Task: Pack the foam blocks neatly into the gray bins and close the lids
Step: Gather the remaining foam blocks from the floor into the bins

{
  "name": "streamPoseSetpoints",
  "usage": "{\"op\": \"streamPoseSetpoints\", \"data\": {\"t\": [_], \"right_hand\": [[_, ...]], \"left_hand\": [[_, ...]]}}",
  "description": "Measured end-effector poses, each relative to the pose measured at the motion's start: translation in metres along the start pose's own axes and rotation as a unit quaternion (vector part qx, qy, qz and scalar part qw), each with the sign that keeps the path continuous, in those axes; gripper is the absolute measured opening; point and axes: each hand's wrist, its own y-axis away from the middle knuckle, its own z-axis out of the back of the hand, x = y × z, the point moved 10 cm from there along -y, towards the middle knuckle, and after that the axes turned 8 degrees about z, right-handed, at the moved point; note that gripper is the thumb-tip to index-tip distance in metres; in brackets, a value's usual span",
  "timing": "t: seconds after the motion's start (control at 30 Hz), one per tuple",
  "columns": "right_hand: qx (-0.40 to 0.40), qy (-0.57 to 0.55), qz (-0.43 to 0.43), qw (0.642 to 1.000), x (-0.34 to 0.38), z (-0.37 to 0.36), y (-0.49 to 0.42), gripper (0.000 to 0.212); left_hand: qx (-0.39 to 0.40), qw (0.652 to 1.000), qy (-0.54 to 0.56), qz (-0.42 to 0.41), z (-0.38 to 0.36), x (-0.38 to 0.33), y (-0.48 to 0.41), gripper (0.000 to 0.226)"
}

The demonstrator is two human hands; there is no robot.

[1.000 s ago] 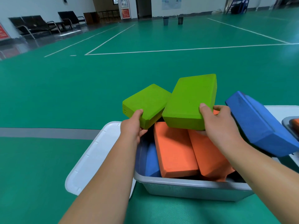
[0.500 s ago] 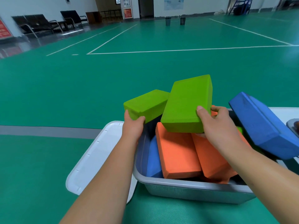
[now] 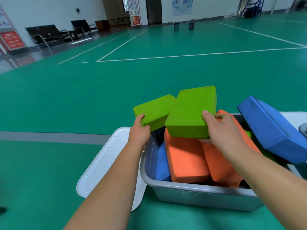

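Note:
A gray bin (image 3: 199,191) stands on the green floor in front of me, holding two orange foam blocks (image 3: 186,156), a blue block on edge (image 3: 162,163) and others partly hidden. My left hand (image 3: 139,131) grips the near corner of a green foam block (image 3: 154,110) above the bin's far left corner. My right hand (image 3: 222,130) holds a second, larger green block (image 3: 191,112) over the orange ones, thumb on top. A big blue block (image 3: 272,130) leans across the bin's right side.
A white lid (image 3: 106,161) lies flat on the floor against the bin's left side. Another white lid (image 3: 295,117) and the rim of a second gray bin (image 3: 303,129) show at the right edge. Chairs and small bins stand far off.
Both green blocks have come lower and closer to the bin, the left one tilting flatter. The camera has shifted slightly.

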Motion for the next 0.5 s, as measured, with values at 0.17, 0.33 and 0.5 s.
{"op": "streamPoseSetpoints", "data": {"t": [0.17,0.33,0.5], "right_hand": [[-0.011,-0.052,-0.024,0.998,-0.002,-0.004,-0.003,0.079],[-0.017,-0.102,-0.037,0.994,0.002,-0.005,0.002,0.067],[-0.035,-0.113,-0.044,0.992,0.003,0.008,-0.002,0.048]], "left_hand": [[0.025,0.996,0.081,0.018,0.002,-0.002,0.005,0.064],[0.088,0.986,0.130,0.062,-0.011,0.008,0.009,0.056],[0.095,0.970,0.200,0.100,-0.008,0.002,0.014,0.041]]}}
